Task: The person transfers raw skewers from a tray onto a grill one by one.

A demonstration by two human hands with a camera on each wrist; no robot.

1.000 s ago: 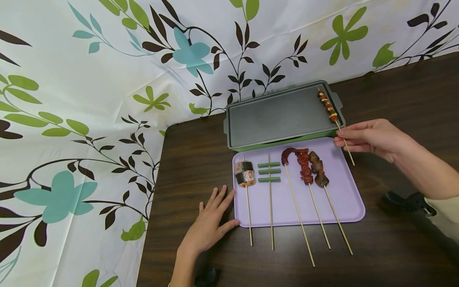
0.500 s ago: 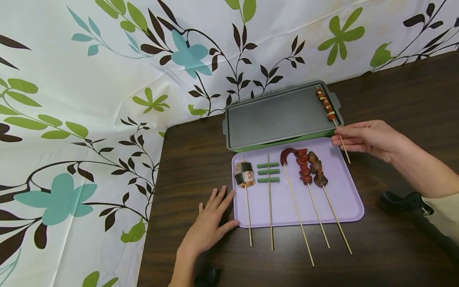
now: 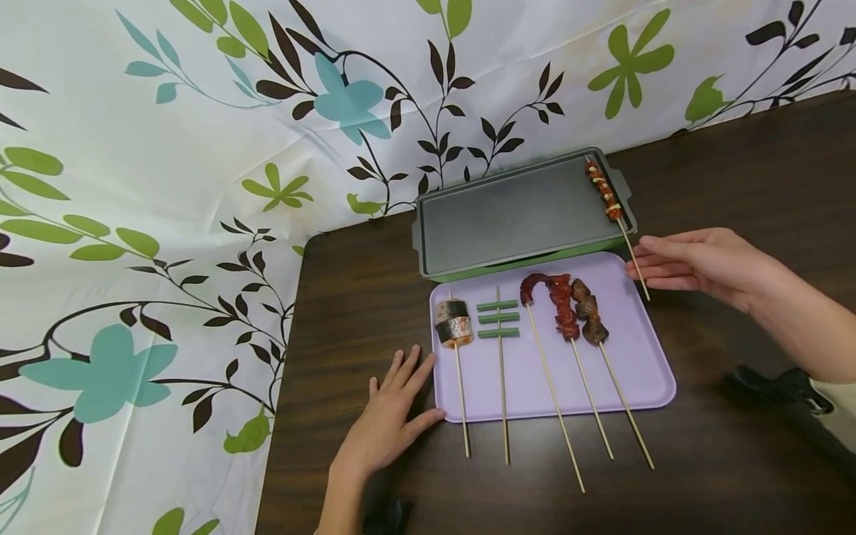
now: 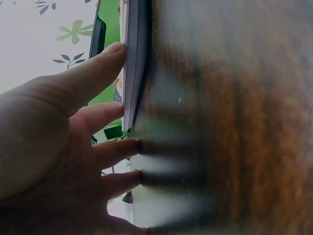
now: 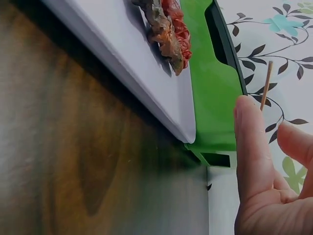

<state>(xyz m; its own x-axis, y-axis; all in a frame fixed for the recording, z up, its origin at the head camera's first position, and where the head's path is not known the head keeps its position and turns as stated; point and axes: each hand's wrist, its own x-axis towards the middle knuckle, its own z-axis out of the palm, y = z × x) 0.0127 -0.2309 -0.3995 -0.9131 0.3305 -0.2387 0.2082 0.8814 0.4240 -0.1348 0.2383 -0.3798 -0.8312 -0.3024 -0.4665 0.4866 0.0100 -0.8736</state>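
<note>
A skewer of red pieces with pale slices (image 3: 604, 192) lies on the right side of the dark griddle plate (image 3: 501, 215), its bare stick jutting over the front edge. Beside that stick is my right hand (image 3: 715, 267), thumb and fingers spread apart; in the right wrist view a gap shows between thumb and forefinger, with the stick's end (image 5: 267, 85) beyond. My left hand (image 3: 388, 416) lies with fingers spread on the table, forefinger and thumb touching the left edge of the lilac tray (image 3: 535, 397). The left wrist view shows its thumb (image 4: 110, 51) against the tray's rim.
On the tray lie skewers: a black-banded roll (image 3: 454, 324), green stalks (image 3: 498, 318), a curled tentacle (image 3: 532, 286), red meat (image 3: 565, 308) and brown chunks (image 3: 591, 316). Their sticks overhang the front. A leaf-patterned cloth (image 3: 221, 171) stands behind the dark table (image 3: 361, 297).
My right hand has let go of the skewer's stick, its thumb and fingers parting and drawing slightly right. The skewer stays on the griddle. My left hand has kept its place.
</note>
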